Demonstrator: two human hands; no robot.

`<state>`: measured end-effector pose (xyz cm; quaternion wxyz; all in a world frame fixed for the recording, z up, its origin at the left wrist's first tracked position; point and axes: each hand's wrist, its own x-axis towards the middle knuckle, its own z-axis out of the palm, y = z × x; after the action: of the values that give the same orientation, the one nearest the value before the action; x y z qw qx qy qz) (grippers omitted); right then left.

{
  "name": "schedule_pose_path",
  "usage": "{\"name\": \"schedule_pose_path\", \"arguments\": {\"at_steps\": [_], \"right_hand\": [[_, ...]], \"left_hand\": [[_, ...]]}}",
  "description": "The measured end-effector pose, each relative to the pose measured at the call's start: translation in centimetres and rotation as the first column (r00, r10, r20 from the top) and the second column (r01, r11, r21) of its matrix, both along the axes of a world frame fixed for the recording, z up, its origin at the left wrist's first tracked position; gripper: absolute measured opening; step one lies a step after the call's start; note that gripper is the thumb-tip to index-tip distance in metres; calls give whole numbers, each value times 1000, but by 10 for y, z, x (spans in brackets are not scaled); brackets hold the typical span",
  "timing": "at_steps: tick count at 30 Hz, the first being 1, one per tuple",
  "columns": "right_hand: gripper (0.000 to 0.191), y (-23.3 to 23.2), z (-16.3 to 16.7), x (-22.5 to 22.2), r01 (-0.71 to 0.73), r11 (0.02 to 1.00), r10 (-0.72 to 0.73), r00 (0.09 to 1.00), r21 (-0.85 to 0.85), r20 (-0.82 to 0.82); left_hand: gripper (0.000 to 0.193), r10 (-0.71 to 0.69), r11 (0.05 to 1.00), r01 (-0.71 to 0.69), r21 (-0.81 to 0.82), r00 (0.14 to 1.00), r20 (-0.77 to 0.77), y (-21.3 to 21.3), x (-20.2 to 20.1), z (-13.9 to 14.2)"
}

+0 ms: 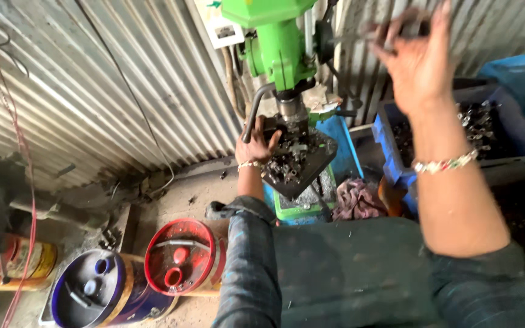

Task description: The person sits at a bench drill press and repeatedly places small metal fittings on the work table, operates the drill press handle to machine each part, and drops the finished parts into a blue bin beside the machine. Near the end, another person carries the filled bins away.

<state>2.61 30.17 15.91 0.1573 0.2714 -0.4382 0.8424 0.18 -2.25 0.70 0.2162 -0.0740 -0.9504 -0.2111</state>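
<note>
Green drill press [277, 45] upright at 12 o'clock, against corrugated metal wall [92, 85]. Work table [299, 159] below spindle, strewn with small dark metal parts. Left hand [256, 144] at table's 9 o'clock edge, fingers spread and flat against the fixture, not clenched. Right hand [417, 58] raised at 1 o'clock, wrapped on feed handle [360, 36], probably; motion blur. Blue crate [396, 176] of metal parts at 3 o'clock, just beside press base. Red can [183, 256] and blue can [95, 290] at 8 o'clock, touching. Open floor between cans and wall.
</note>
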Motion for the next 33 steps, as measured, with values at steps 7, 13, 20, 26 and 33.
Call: {"name": "schedule_pose_path", "arguments": {"at_steps": [7,13,20,26,33], "right_hand": [[31,-18,-19,14,141,990,-141,990,0,-11],[33,-21,-24,17,141,990,-141,990,3,-27],[31,-26,-28,15,146,989,-146,988,-13,-44],[32,-25,-31,10,129,992,-129,990,-19,-63],[31,-22,-38,5,131,991,-132,987,-11,-95]], "left_hand": [[64,1,1000,-2,23,999,32,-2,-1,-3],[64,11,1000,-11,-10,1000,25,-4,-4,-5],[69,54,997,-50,-55,996,76,-4,-11,-6],[67,1,998,-1,-60,1000,2,-4,-18,-5],[65,24,1000,-24,-7,999,38,0,-19,-5]]}}
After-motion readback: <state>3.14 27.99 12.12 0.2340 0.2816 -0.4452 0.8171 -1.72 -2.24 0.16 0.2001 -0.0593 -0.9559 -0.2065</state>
